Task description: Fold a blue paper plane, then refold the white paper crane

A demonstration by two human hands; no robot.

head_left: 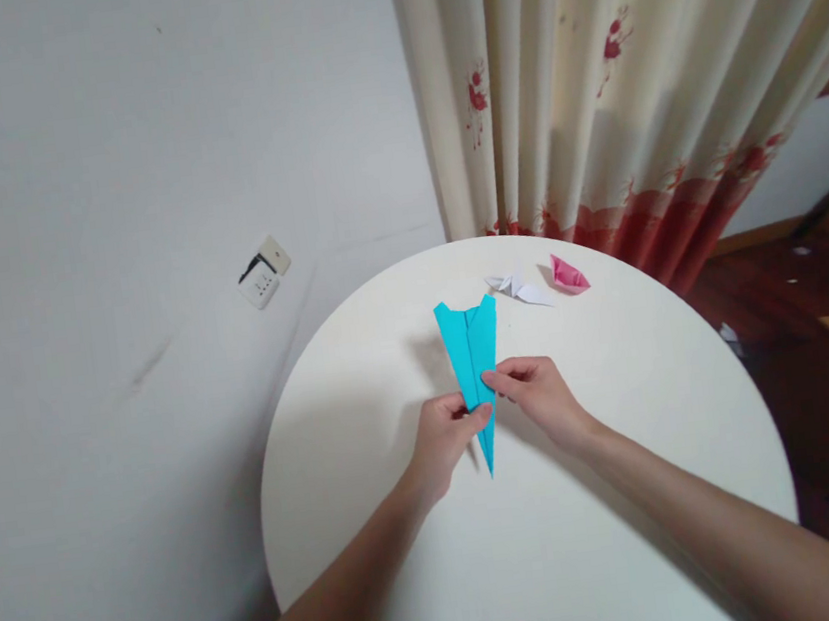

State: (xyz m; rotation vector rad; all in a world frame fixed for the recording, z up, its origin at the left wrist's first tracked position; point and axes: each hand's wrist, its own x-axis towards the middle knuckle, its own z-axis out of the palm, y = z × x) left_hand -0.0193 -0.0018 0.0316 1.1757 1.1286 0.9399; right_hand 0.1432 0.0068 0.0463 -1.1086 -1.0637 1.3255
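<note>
Person holds a bright turquoise, narrow wedge of folded paper (477,353) just over the round white counter (664,371), point toward the body, wide notched end away, crease down the middle. Left hand (437,441): fingers closed on it near the lower part, thumb across the front, the rest behind. Right hand (544,399): thumb and curled fingers pinching the right edge, a bit higher up; fingertips behind the paper hidden from here. Beyond it, near the counter's far edge: white folded-paper crane (518,288), then pink folded-paper boat shape (568,275) just to its right. Cream curtain with red print (586,108) hangs behind; white wall socket (260,285) off to the left.
</note>
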